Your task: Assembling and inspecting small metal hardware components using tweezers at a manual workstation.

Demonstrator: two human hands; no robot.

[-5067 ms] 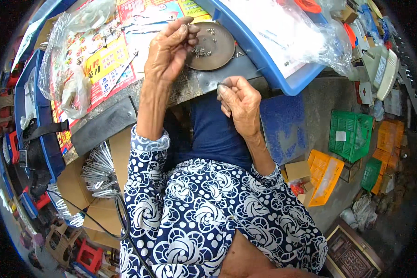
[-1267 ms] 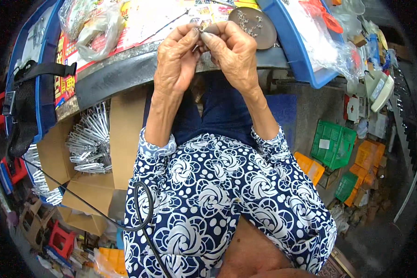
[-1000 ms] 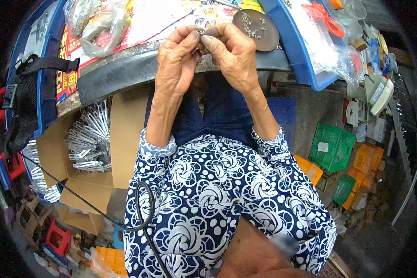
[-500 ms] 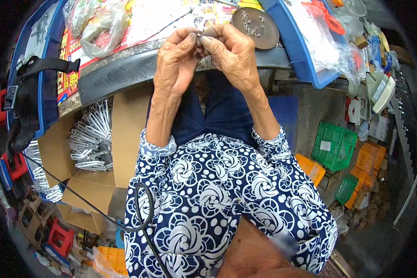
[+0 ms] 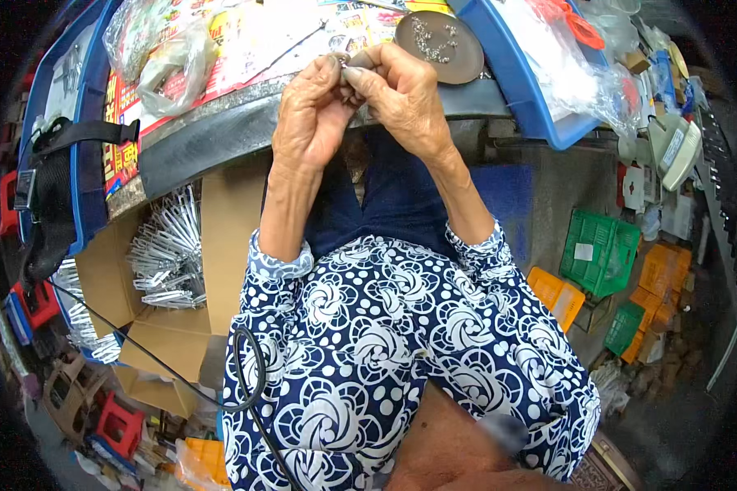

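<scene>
My left hand (image 5: 313, 110) and my right hand (image 5: 401, 94) meet above the table's front edge. Thumb and forefinger of each are pinched together, tip to tip. Between them sits a tiny metal piece (image 5: 343, 60), too small to name and mostly covered by the fingers. Just beyond my right hand lies a round grey-brown dish (image 5: 467, 59) with small silvery metal parts (image 5: 434, 41) scattered in it. A thin dark rod (image 5: 291, 46) rests on the printed paper (image 5: 246, 41) beyond my left hand.
Plastic bags (image 5: 172, 78) lie at the table's left. Blue trays flank it, one at left (image 5: 90, 180), one at right (image 5: 532, 98) holding clear plastic. Below left, a cardboard box (image 5: 225, 254) holds many metal pieces (image 5: 168, 254). A black cable (image 5: 151, 353) crosses the lower left; green crates (image 5: 602, 254) stand right.
Both hands stay pinched together and have shifted slightly left in view. The dish and surroundings also shift a little as the view turns.
</scene>
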